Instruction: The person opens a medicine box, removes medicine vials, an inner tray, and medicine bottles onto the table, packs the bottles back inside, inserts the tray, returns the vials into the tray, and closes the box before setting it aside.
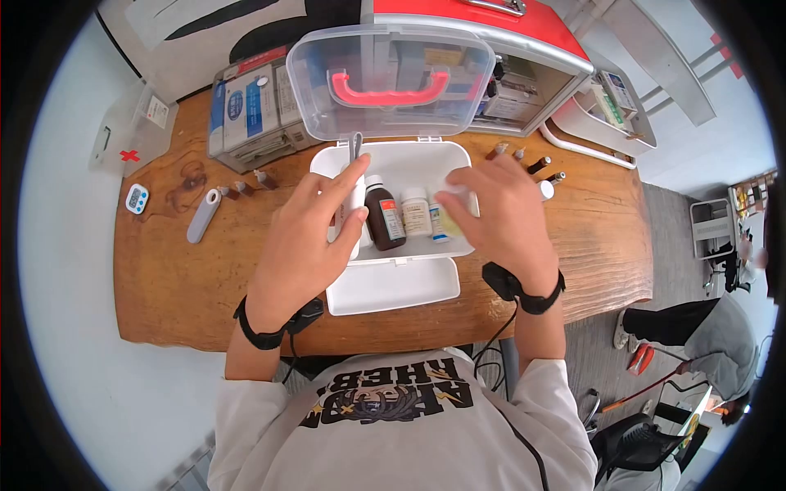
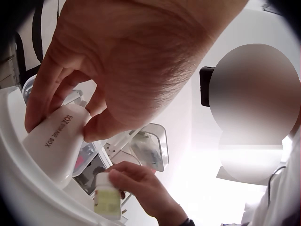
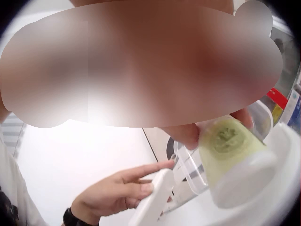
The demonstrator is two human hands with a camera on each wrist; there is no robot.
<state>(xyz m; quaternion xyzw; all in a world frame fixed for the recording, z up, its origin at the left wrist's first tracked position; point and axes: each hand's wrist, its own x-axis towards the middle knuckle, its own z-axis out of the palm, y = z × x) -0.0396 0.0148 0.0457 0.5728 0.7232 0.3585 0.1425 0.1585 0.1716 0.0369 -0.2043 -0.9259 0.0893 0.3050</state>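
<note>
My left hand (image 1: 309, 237) grips a long white case (image 2: 59, 141) lettered "STORAGE BOX" over the left end of the white box (image 1: 394, 152). Held by its cap end in my right hand (image 1: 509, 214) is a white bottle with a yellow-green label (image 3: 230, 153), at the box's right end; in the left wrist view the bottle (image 2: 108, 200) hangs below the fingers. Inside the box stand a brown bottle (image 1: 381, 214), a white bottle (image 1: 416, 214) and a small blue-and-white bottle (image 1: 440, 225).
The clear lid (image 1: 319, 90) stands raised behind the box. Small brown bottles (image 1: 264, 179), a grey holder (image 1: 203, 219) and a timer (image 1: 137, 199) lie to the left; more small bottles (image 1: 539, 165) stand to the right. Cartons (image 1: 250, 110) and a red-topped cabinet (image 1: 532, 37) are behind.
</note>
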